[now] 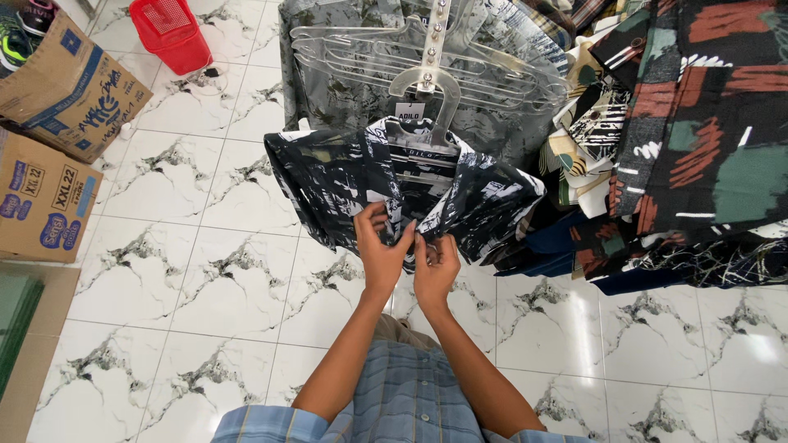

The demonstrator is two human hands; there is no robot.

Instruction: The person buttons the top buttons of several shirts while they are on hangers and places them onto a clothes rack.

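A black-and-white patterned shirt (394,184) hangs on a clear plastic hanger (427,90) at the middle of the view, its front placket facing the person. Both hands meet at the shirt's front edge, just below the collar. The left hand (379,246) is closed on the cloth, thumb and fingers pinching the placket; the right hand (435,262) is curled shut beside it, touching the left hand and gripping the other edge of the same placket (what exactly sits between the fingertips is too small to tell).

At 12 o'clock from the shirt, more clear hangers stack against a grey marbled garment (345,57). At 3 o'clock hangs a crowded row of patterned shirts (698,139) in dark green, red and navy. At 9 o'clock two cardboard boxes (49,139) sit on the white marbled floor tiles (205,271), and at 11 o'clock stands a red plastic basket (171,33).
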